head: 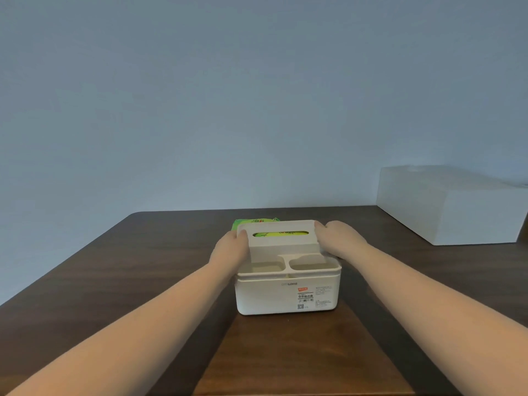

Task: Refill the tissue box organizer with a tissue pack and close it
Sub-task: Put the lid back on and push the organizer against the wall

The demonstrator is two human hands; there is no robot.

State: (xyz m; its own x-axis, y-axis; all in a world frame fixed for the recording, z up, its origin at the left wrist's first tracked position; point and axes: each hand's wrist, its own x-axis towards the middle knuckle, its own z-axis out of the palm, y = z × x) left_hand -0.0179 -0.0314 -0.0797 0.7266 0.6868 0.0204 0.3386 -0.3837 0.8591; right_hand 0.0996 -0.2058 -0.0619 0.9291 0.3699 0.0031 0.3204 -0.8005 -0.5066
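A cream tissue box organizer (271, 298) stands in the middle of the dark wooden table, label facing me. Its lid (281, 243), with a long slot and two open compartments at the front, is tilted up at the back. My left hand (230, 250) grips the lid's left end and my right hand (340, 237) grips its right end. A green and yellow tissue pack (281, 233) shows through the slot, and its edge sticks out behind the lid at the back left. Whether the pack sits inside the box or behind it, I cannot tell.
A large white box (451, 204) rests at the table's (114, 267) back right corner. A plain blue-grey wall rises behind the table.
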